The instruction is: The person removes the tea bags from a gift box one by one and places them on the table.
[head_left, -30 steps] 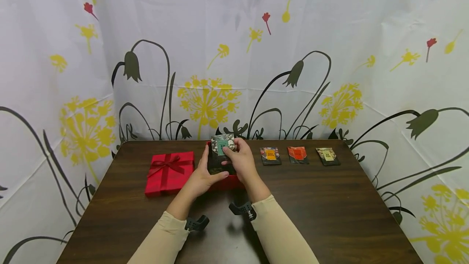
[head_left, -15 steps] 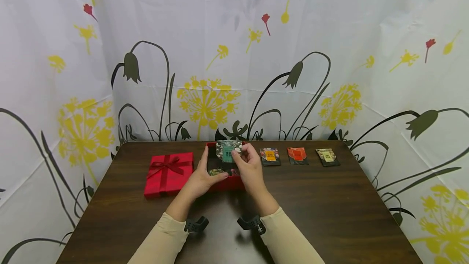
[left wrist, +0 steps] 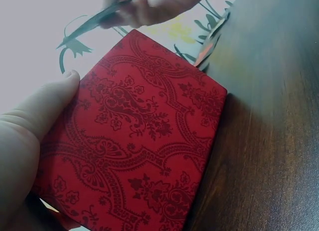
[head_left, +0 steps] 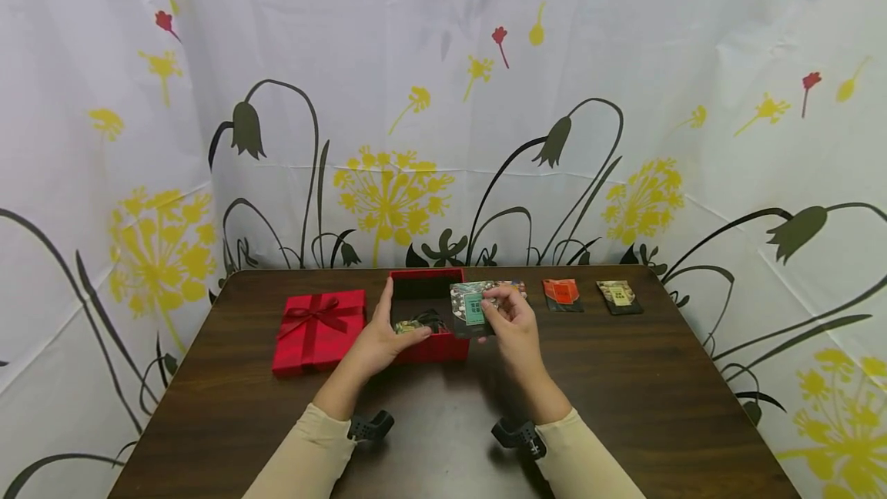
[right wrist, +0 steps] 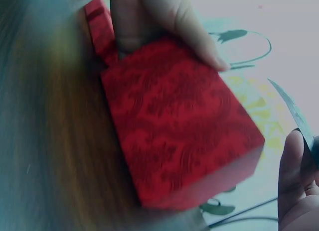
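From the head view, we see the open red box (head_left: 428, 322) standing on the dark wooden table (head_left: 624, 399), and we place everything by it. Our left hand (head_left: 379, 336) grips the box at its left front corner, thumb laid over the near rim and fingers up along the left wall. Inside the box lies a dark packet with a yellowish patch. Just to the right of the box, our right hand (head_left: 511, 323) pinches a teal-labelled packet (head_left: 473, 309) between thumb and fingers, lifted clear of the table and tilted. To the left of the box, just beside it, lies the red lid with a bow (head_left: 319, 327). Farther right of the box lie an orange packet (head_left: 562, 293) and a beige packet (head_left: 619, 294), flat on the table, apart from each other.

From the left wrist view, we see the patterned wall of the box, our left thumb (left wrist: 47, 104) pressed along its edge, and beyond the box the right hand holding the packet edge-on.

The right wrist view is blurred; we make out the box with the left hand on its far end, and our right fingers (right wrist: 298, 191) holding the packet's thin edge to the right of the box.
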`<state>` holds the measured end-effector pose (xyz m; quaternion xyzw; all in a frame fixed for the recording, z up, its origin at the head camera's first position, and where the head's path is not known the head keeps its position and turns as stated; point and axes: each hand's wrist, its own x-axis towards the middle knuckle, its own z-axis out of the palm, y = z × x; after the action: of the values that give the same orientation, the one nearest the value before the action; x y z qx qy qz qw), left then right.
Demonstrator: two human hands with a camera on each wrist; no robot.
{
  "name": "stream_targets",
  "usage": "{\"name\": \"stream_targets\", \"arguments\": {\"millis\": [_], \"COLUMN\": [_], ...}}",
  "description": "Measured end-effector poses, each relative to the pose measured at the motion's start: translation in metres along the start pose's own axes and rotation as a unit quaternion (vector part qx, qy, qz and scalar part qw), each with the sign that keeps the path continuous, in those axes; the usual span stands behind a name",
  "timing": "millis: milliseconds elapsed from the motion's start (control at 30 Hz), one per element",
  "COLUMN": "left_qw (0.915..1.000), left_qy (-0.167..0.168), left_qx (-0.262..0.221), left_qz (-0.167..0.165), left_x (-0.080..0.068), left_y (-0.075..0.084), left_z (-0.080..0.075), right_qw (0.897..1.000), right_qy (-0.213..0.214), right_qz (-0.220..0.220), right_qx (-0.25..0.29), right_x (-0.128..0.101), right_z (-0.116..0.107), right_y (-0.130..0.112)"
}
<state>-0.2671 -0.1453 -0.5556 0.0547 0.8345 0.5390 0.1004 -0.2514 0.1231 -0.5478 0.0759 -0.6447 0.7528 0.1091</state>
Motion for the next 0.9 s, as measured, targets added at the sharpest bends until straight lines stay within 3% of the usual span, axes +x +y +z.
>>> {"name": "stream_targets", "arguments": {"millis": [233, 500, 700, 900], "left_qw": [1.0000, 1.0000, 0.9999, 1.0000], "left_qy": [-0.003, -0.004, -0.005, -0.006], "left_qx": [0.000, 0.005, -0.005, -0.001], "left_qz": [0.002, -0.006, -0.007, -0.005], "left_x": [0.000, 0.000, 0.002, 0.000], "left_y": [0.001, 0.000, -0.001, 0.002], "left_z": [0.000, 0.000, 0.000, -0.002], "right_qw": [0.996, 0.991, 0.981, 0.975], "right_qy": [0.060, 0.079, 0.119, 0.104], "right_qz": [0.011, 0.053, 0.083, 0.125], "right_qx": [-0.057, -0.099, -0.127, -0.149], "right_x": [-0.006, -0.008, -0.010, -0.009], "right_z": [-0.030, -0.066, -0.093, -0.101], "right_y": [0.004, 0.015, 0.028, 0.038]}}
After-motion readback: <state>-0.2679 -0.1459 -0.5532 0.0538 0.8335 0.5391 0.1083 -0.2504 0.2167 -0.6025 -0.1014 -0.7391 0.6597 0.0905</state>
